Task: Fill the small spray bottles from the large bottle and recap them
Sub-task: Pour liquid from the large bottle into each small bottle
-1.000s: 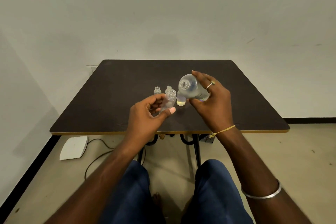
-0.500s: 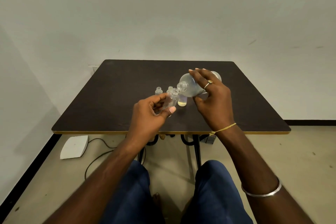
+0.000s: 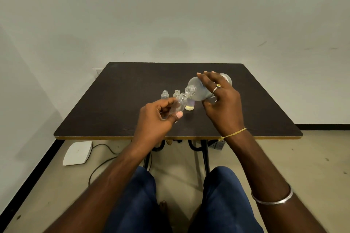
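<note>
Two grips busy: left hand (image 3: pixel 157 117) pinches small spray bottle (image 3: pixel 180 102) over tabletop (image 3: pixel 113 104); right hand (image 3: pixel 222 104) holds large bottle (image 3: pixel 197 87) tilted, mouths nearly meeting. Person should pour slowly w/ necks aligned.

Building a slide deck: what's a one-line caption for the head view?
Right hand tilts the large bottle toward an uncapped small bottle held by the left hand.
</note>
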